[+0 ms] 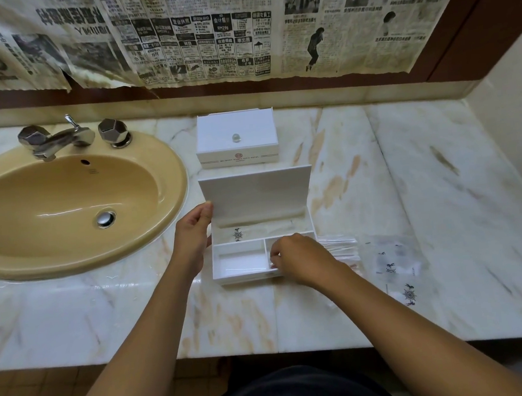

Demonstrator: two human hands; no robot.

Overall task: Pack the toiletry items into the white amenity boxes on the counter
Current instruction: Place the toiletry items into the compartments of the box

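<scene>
Pale veined marble forms the bathroom counter [377, 188], with an oval tan ceramic sink [67, 210] and a chrome two-handled tap [61, 140] on its left part, and yellowed sheets of Chinese-language newspaper [209, 30] taped along the wall above.

Near the counter's middle stands an open white plastic amenity box [260, 229], its hinged lid [256, 195] raised upright at the back. Inside, a long rear compartment holds a clear sachet printed with a dark compass-like emblem [238, 234]; the front left compartment [241, 258] looks bare apart from a faint clear film, and the front right one is mostly hidden under the right hand. Behind it sits a second, closed white amenity box [236, 137] with a small clear knob on its lid and a red round logo on its front; the line of lettering beneath is too small to read.

The left hand [192, 234] grips the open box's left edge, thumb at the lid. The right hand [298, 257] reaches into the front right compartment, fingers curled together, pinching something thin that cannot be identified. Just right of the box lies a stack of clear-wrapped toiletry packets [341, 247], and further right, flat clear sachets [396, 262] bearing the same emblem.
</scene>
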